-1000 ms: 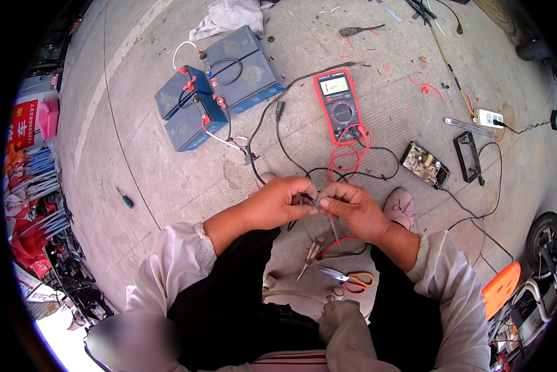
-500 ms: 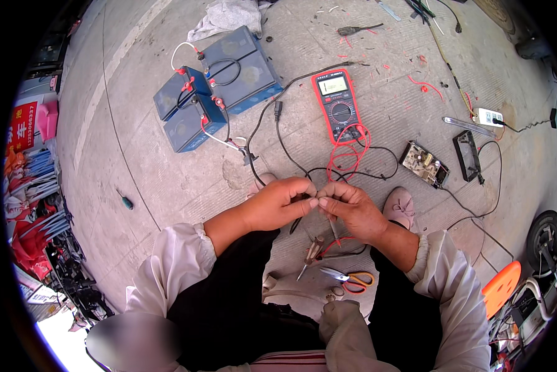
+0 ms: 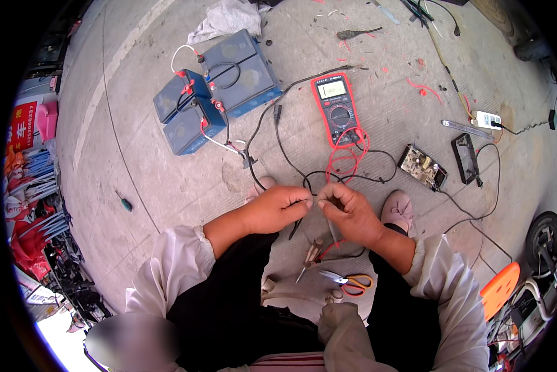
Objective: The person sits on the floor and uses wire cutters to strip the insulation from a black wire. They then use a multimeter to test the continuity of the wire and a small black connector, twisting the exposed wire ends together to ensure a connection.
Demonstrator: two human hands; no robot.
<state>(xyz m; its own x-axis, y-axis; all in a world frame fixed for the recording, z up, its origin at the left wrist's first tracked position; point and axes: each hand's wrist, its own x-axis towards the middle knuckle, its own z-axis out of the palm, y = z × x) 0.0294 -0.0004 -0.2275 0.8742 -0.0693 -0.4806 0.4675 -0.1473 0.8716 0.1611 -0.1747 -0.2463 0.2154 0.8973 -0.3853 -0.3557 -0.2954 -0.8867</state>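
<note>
black cable (image 3: 296,227) slants toward the person on the near side of the multimeter (image 3: 340,116), left hand (image 3: 278,208) closest, right hand (image 3: 350,214) just beside; each grip's narrow, can't tell what's pinched. concrete floor (image 3: 185,186) all round, batteries (image 3: 247,80) left of the multimeter

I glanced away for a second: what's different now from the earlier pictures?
The bare left hand has drawn slightly left from the bare right hand; their fingertips, together before, now stand slightly apart. Whether either let go of anything is too small to tell. The red-and-black handheld multimeter and metal scissors with orange-and-red handles stayed put.
</note>
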